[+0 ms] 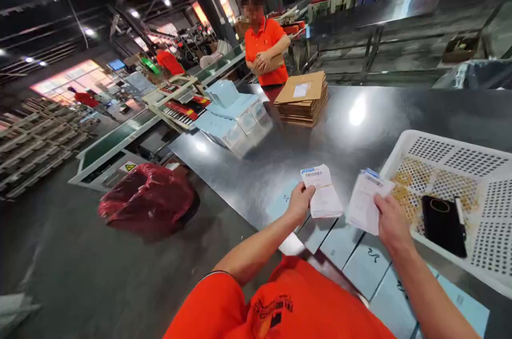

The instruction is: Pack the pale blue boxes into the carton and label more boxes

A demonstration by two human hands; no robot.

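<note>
My left hand (299, 202) grips a thin stack of white printed slips (322, 192) with a barcode at the top. My right hand (391, 222) holds a second bundle of white slips (365, 200) just to the right of the first. Both bundles hover above a row of flat pale blue boxes (340, 243) lying along the near edge of the shiny metal table (304, 152). My orange shirt fills the bottom of the view.
A white perforated plastic basket (404, 150) at the right holds a black phone-like device (443, 224). Farther back lie a stack of brown cardboard sheets (303, 99) and pale blue boxes (236, 112). A person in orange (266, 48) stands beyond the table. A red bag (148, 198) lies on the floor.
</note>
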